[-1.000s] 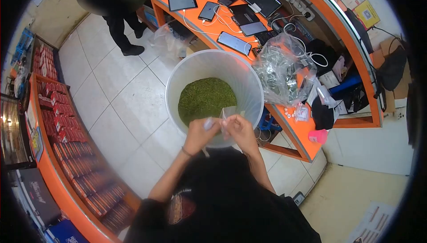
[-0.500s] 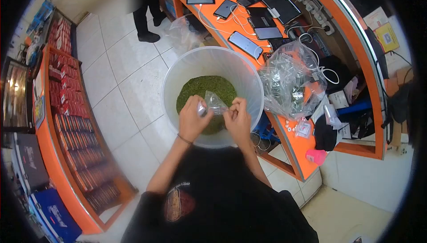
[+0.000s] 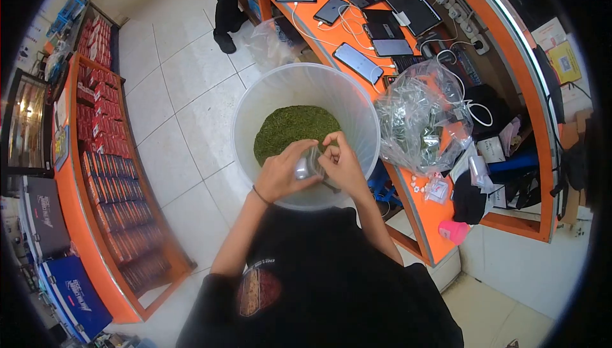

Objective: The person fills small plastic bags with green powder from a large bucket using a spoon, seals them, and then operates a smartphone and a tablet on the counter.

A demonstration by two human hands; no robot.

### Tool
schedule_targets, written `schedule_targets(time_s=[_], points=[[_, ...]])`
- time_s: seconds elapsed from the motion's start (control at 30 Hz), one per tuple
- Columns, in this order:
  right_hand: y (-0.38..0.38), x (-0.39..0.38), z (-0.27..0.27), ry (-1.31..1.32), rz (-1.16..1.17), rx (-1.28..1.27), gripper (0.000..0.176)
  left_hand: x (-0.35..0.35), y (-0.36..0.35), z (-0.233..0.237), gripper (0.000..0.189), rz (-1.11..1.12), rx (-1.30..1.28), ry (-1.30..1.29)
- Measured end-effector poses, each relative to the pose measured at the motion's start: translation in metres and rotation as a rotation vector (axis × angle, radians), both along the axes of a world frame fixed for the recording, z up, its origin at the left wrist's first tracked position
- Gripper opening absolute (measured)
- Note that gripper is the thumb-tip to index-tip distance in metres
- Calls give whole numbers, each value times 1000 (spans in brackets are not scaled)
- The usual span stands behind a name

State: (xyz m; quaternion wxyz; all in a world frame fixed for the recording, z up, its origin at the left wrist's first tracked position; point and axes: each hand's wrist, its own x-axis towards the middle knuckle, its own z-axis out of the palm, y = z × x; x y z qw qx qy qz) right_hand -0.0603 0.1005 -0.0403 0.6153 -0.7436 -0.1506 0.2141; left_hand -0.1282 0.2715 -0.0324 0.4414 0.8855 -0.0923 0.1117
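Note:
Both hands are over a large translucent round tub [image 3: 245, 102] with a heap of green shredded, leaf-like material [image 3: 293, 128] inside. My left hand [image 3: 279, 174] curves its thumb and fingers around a small clear plastic bag [image 3: 306, 166], which looks shiny and rounded there. At the bag's right edge, the fingers of my right hand [image 3: 344, 168] are bent in a pinch. Part of the bag is hidden behind the fingers.
An orange counter [image 3: 426, 220] on the right holds a big clear bag of small plastic packets [image 3: 424, 118], a charging phone [image 3: 358, 62], tablets, cables and a pink cup [image 3: 453, 231]. An orange shelf case [image 3: 70, 220] stands left. A person's legs [image 3: 227, 4] are at the back.
The bag, stretched between my hands before, is now gathered into my left hand's curve. My right hand has moved closer and up slightly. The view has shifted a little.

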Motion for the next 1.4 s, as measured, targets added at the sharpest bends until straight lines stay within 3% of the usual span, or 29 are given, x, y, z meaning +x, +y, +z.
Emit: schedule_targets(time_s=[0.1, 0.2, 0.3, 0.37, 0.4, 0.47, 0.57, 0.7, 0.77, 0.8, 0.87, 1.0, 1.1, 1.2, 1.23, 1.27, 1.37, 1.4], points=[[-1, 0, 7, 32, -5, -14, 28, 2, 4, -6, 60, -9, -80, -35], [-2, 4, -1, -70, 1, -72, 36, 4, 7, -9, 55, 2, -125, -44], [-5, 7, 0, 109, 17, 89, 42, 9, 18, -13, 53, 144, -107, -151], [-16, 13, 2, -388, 251, -411, 50, 3, 23, -10, 50, 252, -217, -69], [-15, 14, -2, -382, 254, -414, 50, 0, 26, -5, 47, 360, -325, 9], [-13, 15, -17, -199, 845, -1063, 39, -5, 31, 0, 48, 396, -356, 58], [-5, 11, -49, -274, 984, -1152, 25, -6, 42, -21, 54, 507, -339, -115], [3, 10, -59, -374, 743, -1033, 15, -9, 44, -18, 63, 527, -431, -111], [9, 19, -65, -432, 600, -780, 12, -9, 40, -13, 62, 565, -616, -88], [14, 22, -61, -435, 604, -780, 12, -9, 40, -15, 62, 569, -617, -90], [26, 23, -53, -182, 509, -440, 16, -11, 42, -21, 62, 550, -755, -79], [36, 28, -52, -121, 521, -358, 19, -11, 45, -20, 62, 520, -803, -104], [52, 39, -46, -535, 226, -233, 13, -13, 46, -19, 63, 544, -806, -120], [66, 24, -77, -394, 348, -266, 11, -14, 46, -21, 63, 563, -774, -87], [72, 15, -78, -320, 507, -315, 11, -14, 45, -20, 63, 567, -812, -97], [76, 1, -81, -298, 534, -138, 9, -13, 45, -19, 62, 572, -849, -110], [82, -6, -56, -291, 539, -264, 11, -12, 44, -17, 64, 573, -836, -163], [77, 1, -58, -149, 367, -114, 16, -12, 45, -18, 64, 572, -833, -166]])
